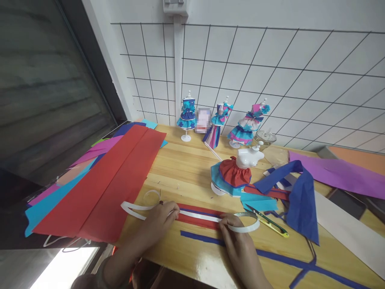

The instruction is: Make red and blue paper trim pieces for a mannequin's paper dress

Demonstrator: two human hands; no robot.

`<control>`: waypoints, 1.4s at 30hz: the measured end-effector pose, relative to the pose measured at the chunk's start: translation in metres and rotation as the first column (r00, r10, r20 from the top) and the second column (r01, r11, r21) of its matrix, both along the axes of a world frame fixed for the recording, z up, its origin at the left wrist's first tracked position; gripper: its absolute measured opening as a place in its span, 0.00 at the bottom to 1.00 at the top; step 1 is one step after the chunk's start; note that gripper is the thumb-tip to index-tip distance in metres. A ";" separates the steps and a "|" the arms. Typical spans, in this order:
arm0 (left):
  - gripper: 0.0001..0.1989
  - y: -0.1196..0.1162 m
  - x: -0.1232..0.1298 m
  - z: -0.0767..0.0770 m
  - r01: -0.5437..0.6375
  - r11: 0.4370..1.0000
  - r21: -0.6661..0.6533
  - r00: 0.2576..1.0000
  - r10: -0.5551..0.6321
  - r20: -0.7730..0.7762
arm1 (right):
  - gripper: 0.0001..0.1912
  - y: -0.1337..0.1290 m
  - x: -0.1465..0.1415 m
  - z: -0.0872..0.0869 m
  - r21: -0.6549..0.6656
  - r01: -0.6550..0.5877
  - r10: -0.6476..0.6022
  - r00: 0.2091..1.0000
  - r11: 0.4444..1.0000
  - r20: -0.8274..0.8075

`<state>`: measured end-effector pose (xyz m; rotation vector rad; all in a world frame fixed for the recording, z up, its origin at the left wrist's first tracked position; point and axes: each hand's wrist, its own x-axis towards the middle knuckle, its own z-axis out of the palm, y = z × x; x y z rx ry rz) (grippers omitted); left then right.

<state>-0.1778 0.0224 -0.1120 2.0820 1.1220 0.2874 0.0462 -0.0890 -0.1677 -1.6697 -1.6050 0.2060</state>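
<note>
My left hand and my right hand pinch a narrow white strip between them. The strip lies along a red paper piece with a thin blue line beside it. Its left end bends back in a loop past my left hand, and its right end curls up beyond my right hand. A long blue strip runs under my right hand and on to the right. Just right of that hand lie scissors with yellow-green on the handles. A white mini dress form with a red and turquoise skirt leans behind my hands.
Large red sheets lie on coloured sheets at the left. Several small dressed forms, one in blue, stand at the back. A folded blue piece, purple paper and a pale sheet lie at the right. A glass bowl stands near the wall.
</note>
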 end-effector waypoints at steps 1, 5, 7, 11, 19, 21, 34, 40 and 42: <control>0.11 0.000 0.000 0.001 0.002 1.000 0.013 1.000 -0.002 0.001 | 0.04 -0.001 0.000 0.001 0.008 -0.004 0.004 1.000 1.000 0.006; 0.12 -0.002 -0.002 0.003 0.011 0.999 0.034 1.000 -0.012 0.027 | 0.04 -0.004 0.000 0.001 0.023 -0.051 0.050 0.998 0.998 0.026; 0.12 -0.003 -0.004 0.003 0.010 0.999 0.033 0.999 -0.011 0.034 | 0.04 -0.005 0.001 -0.003 0.027 -0.074 0.073 0.997 0.997 0.035; 0.08 -0.005 -0.007 -0.001 0.014 1.000 0.017 0.999 -0.014 0.043 | 0.00 -0.003 0.002 -0.008 0.027 -0.095 0.094 0.995 0.995 0.036; 0.04 -0.005 -0.009 -0.013 0.045 0.994 0.097 0.999 -0.048 0.022 | 0.02 -0.003 0.002 -0.001 0.064 -0.085 0.083 0.996 0.994 0.032; 0.04 -0.005 -0.010 -0.015 0.060 0.992 0.112 0.998 -0.063 0.020 | 0.02 -0.004 0.000 0.001 0.048 -0.077 0.076 0.997 0.996 0.019; 0.06 -0.002 0.014 -0.021 0.053 0.988 0.145 0.997 -0.059 0.043 | 0.05 -0.004 0.000 0.001 -0.003 0.071 -0.071 0.997 0.997 0.024; 0.04 0.004 0.016 -0.044 0.079 0.984 0.162 0.994 -0.089 0.059 | 0.04 -0.005 0.003 -0.007 -0.056 0.087 -0.088 0.996 0.995 -0.006; 0.05 0.004 0.015 -0.040 0.099 0.986 0.132 0.993 -0.106 0.044 | 0.03 -0.005 0.003 -0.007 -0.075 0.067 -0.069 0.997 0.995 -0.024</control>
